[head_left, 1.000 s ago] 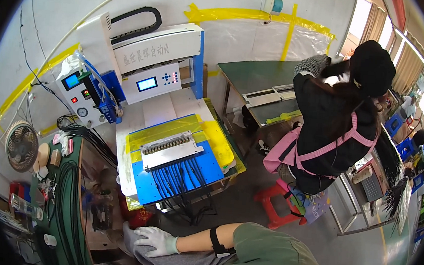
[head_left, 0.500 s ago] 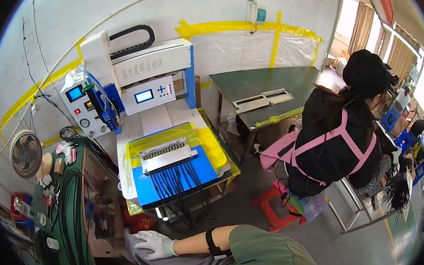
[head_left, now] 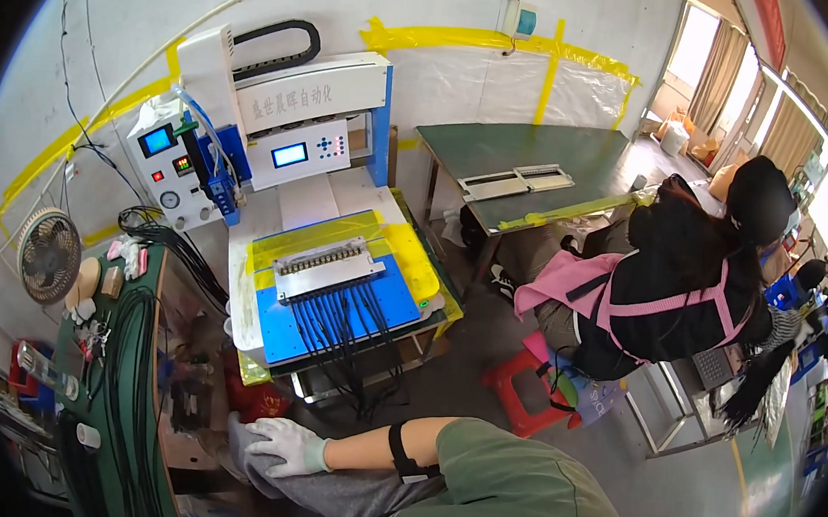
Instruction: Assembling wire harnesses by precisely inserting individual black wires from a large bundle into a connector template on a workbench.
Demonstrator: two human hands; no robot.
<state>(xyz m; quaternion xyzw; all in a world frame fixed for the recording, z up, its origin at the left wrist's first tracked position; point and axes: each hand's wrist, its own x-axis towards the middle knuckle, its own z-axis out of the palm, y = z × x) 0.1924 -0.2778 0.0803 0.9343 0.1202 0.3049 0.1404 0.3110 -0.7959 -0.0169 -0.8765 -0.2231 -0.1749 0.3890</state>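
My right hand (head_left: 288, 447), in a white glove, rests palm down on the knee of my grey trousers (head_left: 356, 497). Its fingers are spread and hold nothing. A black strap (head_left: 408, 452) circles my forearm. My left hand is out of sight. Beyond my hand stands a white and blue benchtop machine (head_left: 298, 123) with a lit screen. On its bed lies a blue plate (head_left: 402, 292) carrying a silver metal fixture (head_left: 330, 269). Several black cables (head_left: 345, 336) run from the fixture over the front edge and hang down.
At left, a green bench (head_left: 141, 271) holds coiled black cable (head_left: 128, 372), hand tools and a fan (head_left: 48, 256). A green table (head_left: 471, 146) with metal frames stands at the back. To the right, a person in black (head_left: 673, 298) sits near a red stool (head_left: 510, 392).
My view has shifted slightly. The person on the right has leaned lower and farther right. My gloved hand stays on my knee, and the fixture and cables look unchanged.
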